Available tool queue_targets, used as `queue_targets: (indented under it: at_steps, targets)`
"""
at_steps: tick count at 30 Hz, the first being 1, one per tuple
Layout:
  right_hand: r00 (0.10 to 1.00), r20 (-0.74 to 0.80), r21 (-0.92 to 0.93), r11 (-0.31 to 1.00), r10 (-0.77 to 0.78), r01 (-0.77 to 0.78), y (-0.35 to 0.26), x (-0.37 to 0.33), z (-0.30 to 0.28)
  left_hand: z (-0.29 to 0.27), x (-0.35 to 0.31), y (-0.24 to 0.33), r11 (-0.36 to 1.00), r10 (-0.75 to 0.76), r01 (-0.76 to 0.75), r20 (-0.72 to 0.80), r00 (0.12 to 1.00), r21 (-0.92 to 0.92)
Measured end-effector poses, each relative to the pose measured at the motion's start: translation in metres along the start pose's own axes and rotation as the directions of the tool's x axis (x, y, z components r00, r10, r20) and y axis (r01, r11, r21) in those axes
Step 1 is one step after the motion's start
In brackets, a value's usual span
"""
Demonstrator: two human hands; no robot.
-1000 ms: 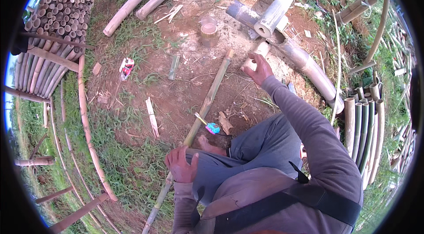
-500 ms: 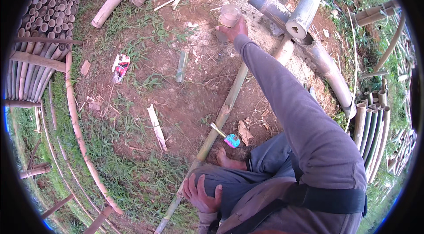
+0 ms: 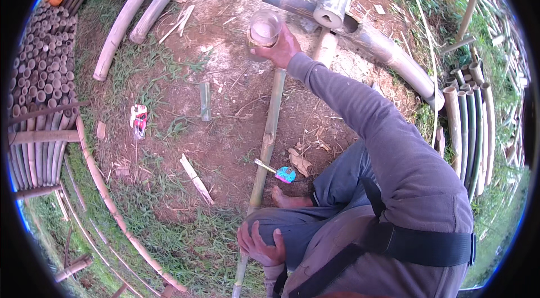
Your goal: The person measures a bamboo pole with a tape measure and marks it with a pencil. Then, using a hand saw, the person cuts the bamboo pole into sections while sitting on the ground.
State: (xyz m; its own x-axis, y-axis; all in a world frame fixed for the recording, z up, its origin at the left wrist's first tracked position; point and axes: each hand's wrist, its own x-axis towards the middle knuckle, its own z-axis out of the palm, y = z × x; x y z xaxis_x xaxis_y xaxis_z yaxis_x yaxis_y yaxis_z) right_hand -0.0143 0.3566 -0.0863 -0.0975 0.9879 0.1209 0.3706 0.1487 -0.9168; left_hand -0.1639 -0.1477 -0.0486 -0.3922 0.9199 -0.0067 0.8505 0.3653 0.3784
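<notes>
With my right arm stretched out over the ground, my right hand [image 3: 283,49] is wrapped round a clear drinking glass [image 3: 264,28]. Through its open rim the inside looks pale; I cannot tell how full it is. My left hand [image 3: 262,244] rests on my bent knee, its fingers spread and holding nothing. Running past that knee, a long thin bamboo pole [image 3: 269,129] lies on the dirt. A blue and pink tape measure [image 3: 285,174] sits beside my bare foot, its short yellow blade lying across the pole.
Thick bamboo lengths [image 3: 388,45] cross at the upper right, one resting on another. More poles [image 3: 135,14] lie at the upper left, near stacked cut bamboo [image 3: 42,73]. A red and white packet [image 3: 139,121], a split bamboo piece [image 3: 205,101] and a pale strip [image 3: 197,180] lie about.
My view has shifted, so the ground things sit differently in it. The glass in my right hand appears nearer and more upright. My left hand stays on the knee.
</notes>
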Motion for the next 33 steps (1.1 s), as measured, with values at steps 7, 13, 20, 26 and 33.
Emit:
queue_targets:
  at_steps: [7,13,20,26,33]
  targets:
    - [0.993,-0.121,-0.108,0.994,0.009,-0.022,-0.012,-0.124,-0.168,0.02,-0.013,-0.011,0.991,0.137,-0.137,-0.052,0.989,0.003]
    - [0.871,-0.491,-0.303,0.936,0.007,-0.179,0.009,-0.271,-0.329,0.022,-0.016,-0.012,0.976,0.215,-0.211,-0.085,0.973,0.061]
    - [0.533,-0.845,-0.264,0.829,0.047,-0.493,0.108,-0.439,-0.458,0.022,-0.012,-0.03,0.96,0.28,-0.278,-0.062,0.958,0.039]
    - [0.191,-0.956,-0.003,0.647,0.221,-0.762,0.154,-0.556,-0.504,0.019,-0.02,-0.023,0.963,0.266,-0.261,-0.082,0.96,0.065]
    - [0.057,-0.935,0.195,0.642,0.349,-0.741,0.216,-0.613,-0.497,0.009,-0.023,-0.019,0.954,0.272,-0.264,-0.039,0.961,0.141]
